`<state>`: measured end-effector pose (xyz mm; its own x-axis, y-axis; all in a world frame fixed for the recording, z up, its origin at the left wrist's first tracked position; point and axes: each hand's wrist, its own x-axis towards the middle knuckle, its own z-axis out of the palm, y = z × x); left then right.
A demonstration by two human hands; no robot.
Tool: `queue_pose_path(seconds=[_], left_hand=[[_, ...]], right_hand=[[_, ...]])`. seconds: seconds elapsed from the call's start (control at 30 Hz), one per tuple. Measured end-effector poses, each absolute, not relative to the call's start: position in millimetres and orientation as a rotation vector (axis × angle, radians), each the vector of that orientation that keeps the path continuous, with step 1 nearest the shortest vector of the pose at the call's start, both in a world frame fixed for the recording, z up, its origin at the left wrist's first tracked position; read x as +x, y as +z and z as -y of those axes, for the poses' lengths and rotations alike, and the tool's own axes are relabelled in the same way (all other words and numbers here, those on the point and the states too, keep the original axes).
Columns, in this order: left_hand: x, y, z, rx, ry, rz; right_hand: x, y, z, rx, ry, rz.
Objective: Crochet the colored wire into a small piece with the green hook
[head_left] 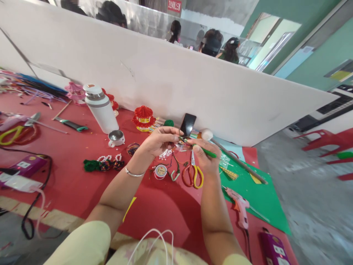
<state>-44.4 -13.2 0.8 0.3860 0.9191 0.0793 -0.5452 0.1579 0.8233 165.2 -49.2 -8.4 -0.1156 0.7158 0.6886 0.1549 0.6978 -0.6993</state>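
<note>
My left hand (162,141), with a silver bangle on the wrist, is closed in a pinch on a small dark piece of yarn (182,139), partly hidden by the fingers. Held in my right hand (207,159) is a slim green-handled crochet hook (209,152), its tip meeting the yarn between both hands. Below the hands lie scissors (198,176) with red and yellow handles and a spool of thread (160,171). White beads (164,154) lie partly behind my left hand. A black phone (188,124) leans against the white partition beyond my fingers.
A white thermos (101,110) and its metal cup (116,138) stand left. Green yarn with beads (103,163) lies nearer. A pink glue gun (240,209) with a cord rests right, near a stick (239,160) and purple power strip (274,248). The white partition (165,73) bounds the table's back.
</note>
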Motion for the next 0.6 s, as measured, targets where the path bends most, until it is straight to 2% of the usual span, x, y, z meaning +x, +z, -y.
queue_pose_path(seconds=[0.13,0.6], left_hand=[[-45.0,-1.0,14.5,0.899,1.149,-0.506],[-44.1,-4.0,18.6,0.927,1.116,-0.462]], right_hand=[[159.2,-14.2,45.8,-0.712,0.727,1.505],[160.1,-33.8,36.0,-0.725,1.006,1.436]])
